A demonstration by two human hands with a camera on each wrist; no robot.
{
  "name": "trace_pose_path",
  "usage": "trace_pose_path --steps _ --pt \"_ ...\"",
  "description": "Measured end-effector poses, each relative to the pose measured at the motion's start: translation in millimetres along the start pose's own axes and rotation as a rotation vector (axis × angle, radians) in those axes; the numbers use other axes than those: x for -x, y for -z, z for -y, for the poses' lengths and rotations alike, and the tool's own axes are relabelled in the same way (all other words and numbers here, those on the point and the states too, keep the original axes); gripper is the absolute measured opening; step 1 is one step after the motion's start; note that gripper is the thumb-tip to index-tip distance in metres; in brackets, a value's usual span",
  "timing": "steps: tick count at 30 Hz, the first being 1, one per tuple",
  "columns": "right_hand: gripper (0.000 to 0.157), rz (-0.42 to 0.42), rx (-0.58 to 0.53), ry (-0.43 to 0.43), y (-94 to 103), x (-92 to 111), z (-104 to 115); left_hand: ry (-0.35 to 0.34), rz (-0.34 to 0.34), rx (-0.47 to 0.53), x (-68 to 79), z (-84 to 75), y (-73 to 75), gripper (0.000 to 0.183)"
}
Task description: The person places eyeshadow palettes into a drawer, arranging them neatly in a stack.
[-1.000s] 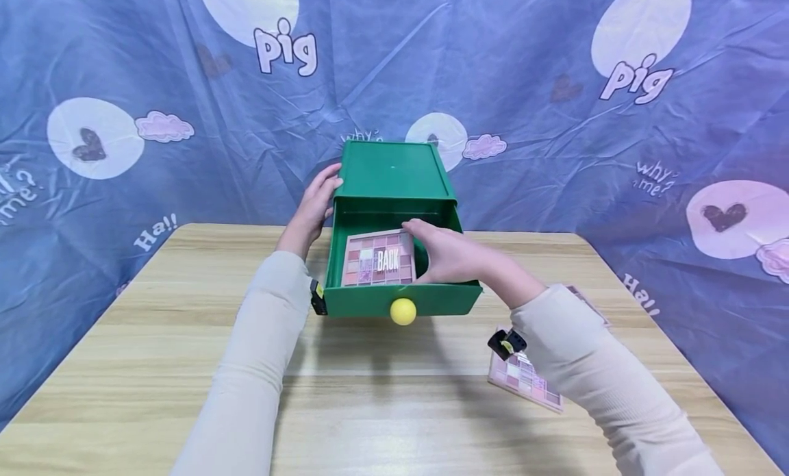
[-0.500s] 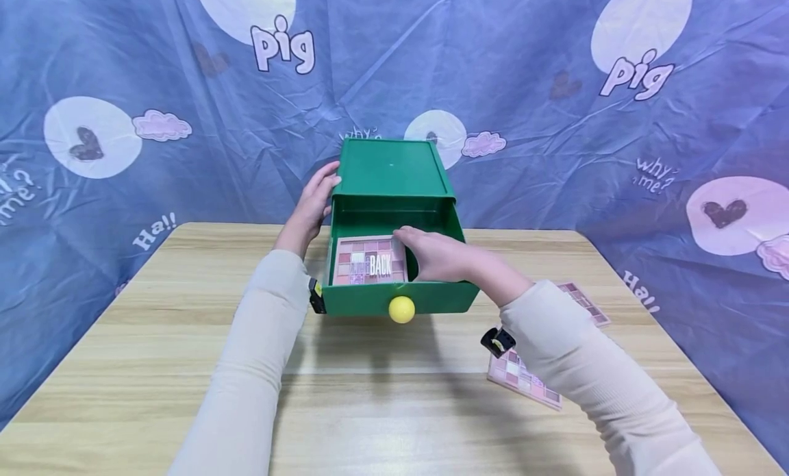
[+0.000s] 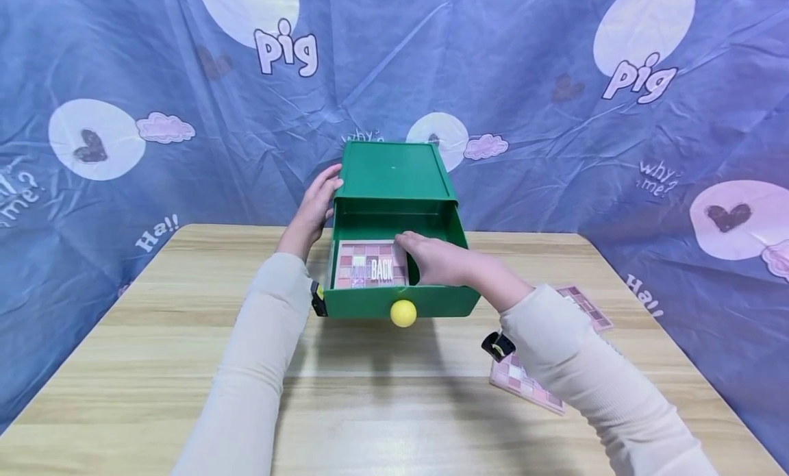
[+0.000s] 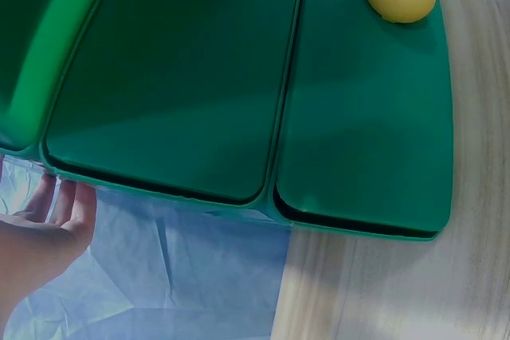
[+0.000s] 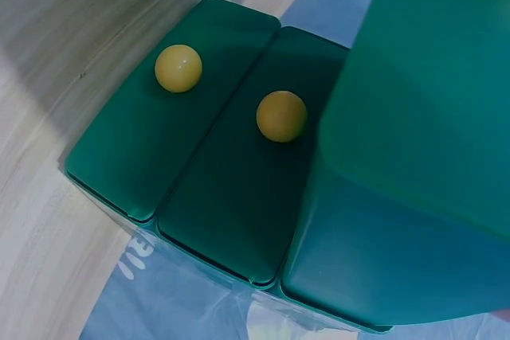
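Observation:
A green drawer cabinet (image 3: 394,169) stands on the table with its top drawer (image 3: 357,303) pulled out, a yellow ball knob (image 3: 403,314) on its front. Inside, at the drawer's left front, lies a pink eyeshadow palette (image 3: 372,264) lettered "BACK". My right hand (image 3: 442,259) reaches into the drawer and holds the palette by its right end; the thumb is partly hidden behind the drawer front. My left hand (image 3: 313,205) rests its fingers against the cabinet's left side. Fingertips (image 4: 83,201) of that hand touch the cabinet edge in the left wrist view.
Two more palettes lie on the table at right: a near one (image 3: 524,383) partly under the right sleeve and a farther one (image 3: 588,308). Below the pulled-out drawer are two shut drawers, a middle (image 5: 231,197) and a bottom one (image 5: 151,141). A blue printed cloth (image 3: 246,147) hangs behind.
The right hand has lowered the palette and shifted it left, toward the drawer's front left corner. Over the last half second it hardly moves. The left hand stays on the cabinet.

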State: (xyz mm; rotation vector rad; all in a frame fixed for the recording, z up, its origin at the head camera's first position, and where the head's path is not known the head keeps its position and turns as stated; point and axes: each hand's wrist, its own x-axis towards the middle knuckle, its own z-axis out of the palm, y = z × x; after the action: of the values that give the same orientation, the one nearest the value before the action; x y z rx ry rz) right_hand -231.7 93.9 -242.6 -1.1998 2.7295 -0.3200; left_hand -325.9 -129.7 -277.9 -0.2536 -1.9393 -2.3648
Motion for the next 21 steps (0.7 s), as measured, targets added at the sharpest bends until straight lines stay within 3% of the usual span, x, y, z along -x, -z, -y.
trace_pose_path --steps 5,10,16,21 --pt "0.087 -0.008 -0.035 -0.041 2.4 2.1 0.9 0.000 -0.002 -0.011 -0.2 0.1 -0.9 0.046" --pt "0.086 -0.074 -0.061 -0.073 5.8 4.8 2.7 0.000 -0.004 -0.018 0.0 0.8 -1.1 0.046" --pt "0.088 -0.157 -0.100 -0.067 10.8 8.0 2.6 -0.001 -0.003 -0.017 -0.6 0.7 -0.7 0.046" --pt "0.088 -0.178 -0.137 -0.068 17.7 12.4 2.2 -0.006 -0.002 -0.010 -0.8 -0.4 -0.5 0.046"
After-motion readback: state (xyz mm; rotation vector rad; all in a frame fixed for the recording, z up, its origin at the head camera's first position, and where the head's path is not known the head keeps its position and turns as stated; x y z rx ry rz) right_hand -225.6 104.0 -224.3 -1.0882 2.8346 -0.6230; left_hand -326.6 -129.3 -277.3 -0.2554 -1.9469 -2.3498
